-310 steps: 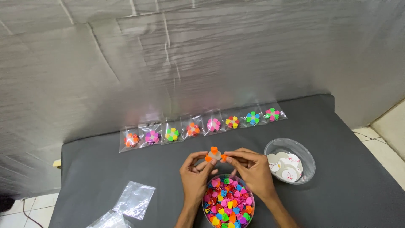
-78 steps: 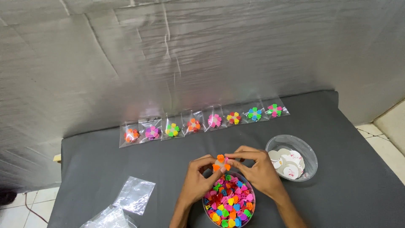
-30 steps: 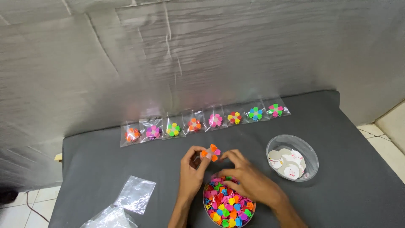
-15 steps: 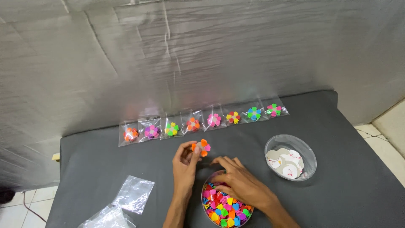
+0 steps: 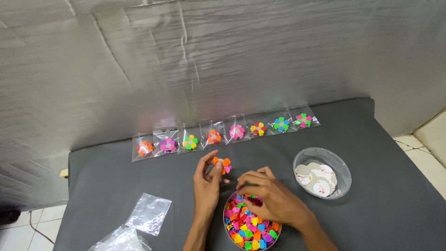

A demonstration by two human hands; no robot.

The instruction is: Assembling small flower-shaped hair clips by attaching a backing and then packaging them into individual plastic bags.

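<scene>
Left hand: the left hand [image 5: 207, 182] is raised just behind the tub, fingers pinched together on a small flower of orange and pink hearts [image 5: 222, 163], held clear of the cloth
Flower piece: it sits at the fingertips of the left hand, above the worktop [image 5: 381, 218], between the row of bags and the tub
Right hand: the right hand [image 5: 269, 197] lies palm down over the tub, fingers curled in among the pieces; whether they are clamped on one cannot be told
Tub: a round clear tub [image 5: 251, 227] at the near edge, full of small heart pieces in pink, orange, green, yellow and blue; the right hand covers its upper right part
Second tub: a clear round tub of white discs [image 5: 321, 173] stands to the right, apart from the right hand
Row of bags: eight small clear bags [image 5: 225, 132], each with one finished flower inside, lie side by side along the back of the worktop, close to the wall
Empty bags: loose clear bags [image 5: 148, 214] lie at the near left, well apart from both hands
Surface: the worktop is covered in dark grey cloth
Backdrop: a grey sheeted wall [image 5: 223, 60] rises behind the row
</scene>
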